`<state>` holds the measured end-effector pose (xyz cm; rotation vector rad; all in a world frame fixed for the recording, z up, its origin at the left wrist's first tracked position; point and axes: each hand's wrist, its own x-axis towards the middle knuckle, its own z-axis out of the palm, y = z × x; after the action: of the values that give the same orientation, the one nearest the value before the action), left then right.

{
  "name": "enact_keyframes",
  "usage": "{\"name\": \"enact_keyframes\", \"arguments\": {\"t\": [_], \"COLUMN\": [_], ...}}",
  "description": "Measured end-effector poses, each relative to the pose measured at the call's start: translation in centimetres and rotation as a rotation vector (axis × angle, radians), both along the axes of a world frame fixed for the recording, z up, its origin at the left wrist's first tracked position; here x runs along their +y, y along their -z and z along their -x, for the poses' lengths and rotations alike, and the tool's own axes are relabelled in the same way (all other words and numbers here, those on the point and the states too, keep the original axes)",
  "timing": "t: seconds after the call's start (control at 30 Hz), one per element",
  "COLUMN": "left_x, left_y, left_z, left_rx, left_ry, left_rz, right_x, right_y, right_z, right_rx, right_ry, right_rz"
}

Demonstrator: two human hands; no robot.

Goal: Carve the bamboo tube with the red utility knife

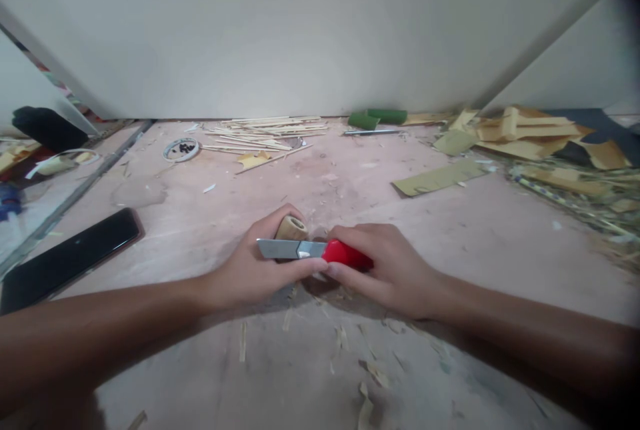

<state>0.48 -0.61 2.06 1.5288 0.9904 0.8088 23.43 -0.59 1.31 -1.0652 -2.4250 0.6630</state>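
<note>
My left hand (255, 267) is closed around a short hollow piece of bamboo (290, 227), its round open end facing up and to the right. In my right hand (387, 260) is a red-handled utility knife (347, 255). The bare blade points left and lies across the front of the bamboo piece; whether it touches the bamboo I cannot tell. My left thumb reaches right, close to the base of the blade and my right thumb. The lower part of the bamboo is hidden behind the blade and fingers.
Thin sticks (270, 133) and a small round dish of dark bits (181, 149) are at the back. A black phone (75, 250) lies left. Green bamboo pieces (385, 117), a flat strip (440, 178) and piled offcuts (530, 133) are right. Shavings (375, 373) litter the front.
</note>
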Motion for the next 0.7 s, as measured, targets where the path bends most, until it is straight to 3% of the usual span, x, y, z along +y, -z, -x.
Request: {"name": "enact_keyframes", "arguments": {"t": [0.7], "left_x": [0.0], "left_y": [0.18], "left_z": [0.08], "left_rx": [-0.058], "left_ry": [0.003], "left_rz": [0.029], "right_x": [0.03], "right_y": [-0.05], "right_z": [0.1], "right_rx": [-0.007], "right_ry": [0.013], "right_rz": [0.015]}}
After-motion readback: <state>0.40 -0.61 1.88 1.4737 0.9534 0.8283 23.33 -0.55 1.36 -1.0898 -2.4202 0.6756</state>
